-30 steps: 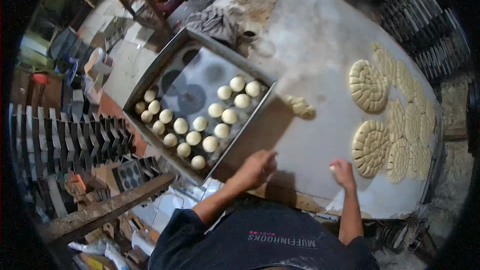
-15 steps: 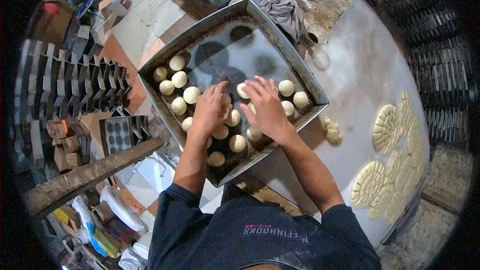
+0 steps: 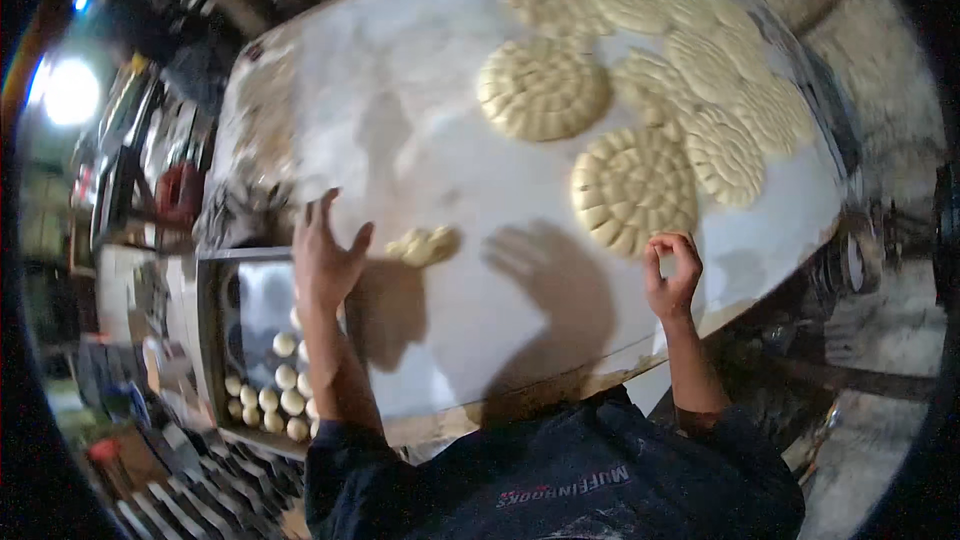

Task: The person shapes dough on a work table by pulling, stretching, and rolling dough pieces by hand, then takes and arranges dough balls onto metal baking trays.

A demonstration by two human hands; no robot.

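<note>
My left hand (image 3: pixel 328 258) is open, fingers and thumb spread, over the right side of a square metal tray (image 3: pixel 205 315) and the table edge beside it. Pale dough balls (image 3: pixel 292 401) lie in the tray's near part; my forearm hides some. To the right, my right hand (image 3: pixel 675 278) is closed, thumb and fingers curled into a ring. Its fingertips overlap the near edge of a round, flat dough slab (image 3: pixel 633 190) scored into many pieces. Whether they grip dough is hidden. A small lump of dough (image 3: pixel 424 246) lies right of my left hand.
Another scored dough round (image 3: pixel 543 90) lies farther back on the pale table (image 3: pixel 420 160), and several more overlap toward the far right (image 3: pixel 725 152). A grey cloth (image 3: pixel 240 215) lies behind the tray. Stacked metal trays (image 3: pixel 210 485) stand at the lower left.
My view and body have turned right, toward the table. Both hands have left the dough balls in the tray; the right hand has reached the scored dough and curled. The left hand's fingers have spread.
</note>
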